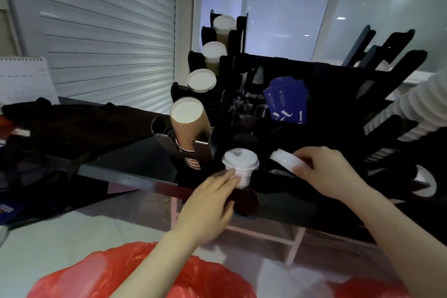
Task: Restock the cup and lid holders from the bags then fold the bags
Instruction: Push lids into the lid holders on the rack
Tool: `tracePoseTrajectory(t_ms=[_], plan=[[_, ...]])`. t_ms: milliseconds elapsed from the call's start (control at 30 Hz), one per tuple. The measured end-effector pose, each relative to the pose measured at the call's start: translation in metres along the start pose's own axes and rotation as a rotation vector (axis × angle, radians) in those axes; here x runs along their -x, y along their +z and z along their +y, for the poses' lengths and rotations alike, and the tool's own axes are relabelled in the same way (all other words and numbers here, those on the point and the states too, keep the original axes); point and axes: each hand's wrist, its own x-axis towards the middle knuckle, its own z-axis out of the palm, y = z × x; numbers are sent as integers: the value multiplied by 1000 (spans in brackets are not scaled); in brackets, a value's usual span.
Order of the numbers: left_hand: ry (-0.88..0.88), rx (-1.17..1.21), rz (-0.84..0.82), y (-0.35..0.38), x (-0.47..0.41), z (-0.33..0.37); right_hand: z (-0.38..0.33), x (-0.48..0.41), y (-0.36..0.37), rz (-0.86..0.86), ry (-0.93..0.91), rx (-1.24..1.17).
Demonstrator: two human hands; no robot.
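Note:
A black cup and lid holder point(285, 113) stands on the dark counter. In its front slot a stack of white lids point(239, 162) stands upright; my left hand point(212, 198) touches the stack's side with straight fingers. My right hand point(321, 172) grips a second, tilted stack of white lids point(285, 161) over the slot to the right. Brown ribbed cups point(187, 128) fill the left front slot, with more cup stacks point(214, 53) behind. A red plastic bag point(121, 276) lies at the bottom edge, below my arms.
Long rows of white cups point(416, 113) lie in the holder's right racks. Blue packets point(286, 101) sit in a middle compartment. Dark cloth bags point(60, 133) are heaped on the counter's left. A roller shutter point(108, 26) closes the back left.

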Motion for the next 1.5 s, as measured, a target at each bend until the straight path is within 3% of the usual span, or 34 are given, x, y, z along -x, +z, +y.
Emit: tracePoseTrajectory(t_ms=[133,533,667,733,833,900,1067,1133,1500], plan=[[-5,-31,29,6,-3,3,-5,-11,6,-61,-29,172],[-13,-38,14,8,-9,-5,-14,-35,-1,-395,-102,187],[-3,-15,21,9,-7,-4,-17,-32,-1,-437,-97,211],[-5,26,37,8,-5,-5,-19,-31,-1,-360,-121,216],[-32,66,81,4,-1,-7,-31,-26,5,-28,-198,27],[-37,60,96,1,1,-8,-48,-26,13,69,-292,-47],[-49,-9,38,-3,11,-14,-78,-33,36,-143,-350,221],[-62,-54,20,-4,13,-16,-82,-33,40,-134,-359,361],[-126,-198,-36,16,18,-11,-83,-35,51,-55,-343,395]])
